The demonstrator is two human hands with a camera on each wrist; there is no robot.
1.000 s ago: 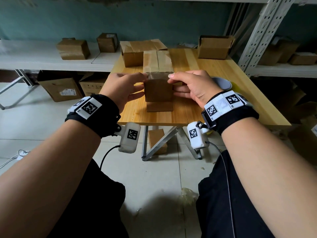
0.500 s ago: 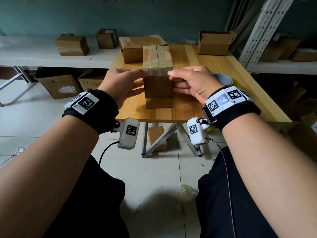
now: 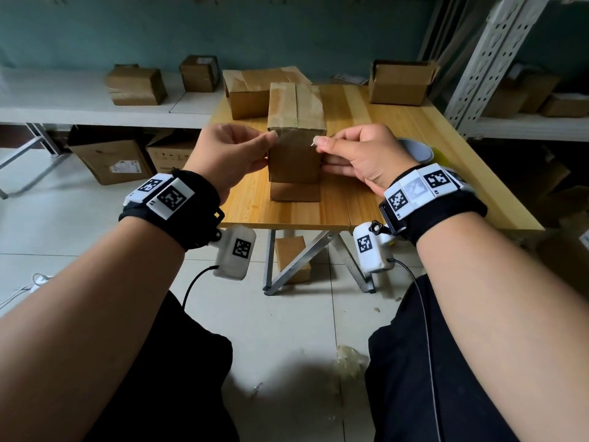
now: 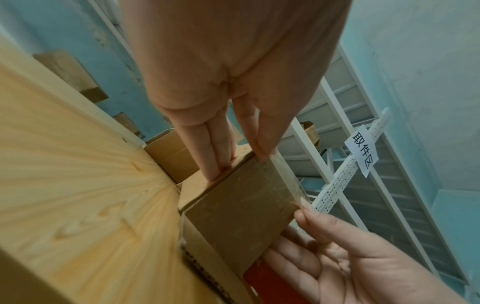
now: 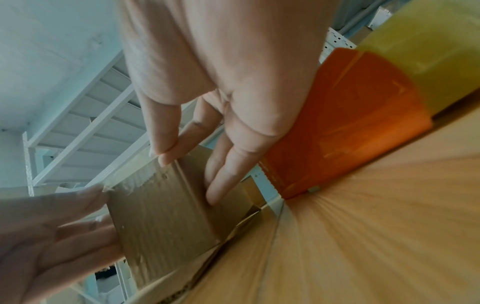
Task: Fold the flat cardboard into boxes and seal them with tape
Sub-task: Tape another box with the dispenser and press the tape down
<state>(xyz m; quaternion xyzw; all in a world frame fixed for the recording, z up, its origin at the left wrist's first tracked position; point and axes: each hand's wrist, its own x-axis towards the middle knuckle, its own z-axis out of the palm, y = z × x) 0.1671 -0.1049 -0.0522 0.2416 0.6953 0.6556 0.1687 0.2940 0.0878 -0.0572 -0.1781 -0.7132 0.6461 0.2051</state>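
pinching the tape (image 3: pixel 297 137) at the box's (image 3: pixel 294 154) top near edge, the left hand (image 3: pixel 234 154) and right hand (image 3: pixel 360 154) have curled tighter than before, near the table's (image 3: pixel 398 199) front edge.

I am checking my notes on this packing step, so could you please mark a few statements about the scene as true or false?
1. The box stands on the wooden table. True.
2. Only the left hand touches the box. False: the right hand touches it as well.
3. Clear tape runs along the box's top. True.
4. The orange tape dispenser lies on the floor. False: it rests on the table.
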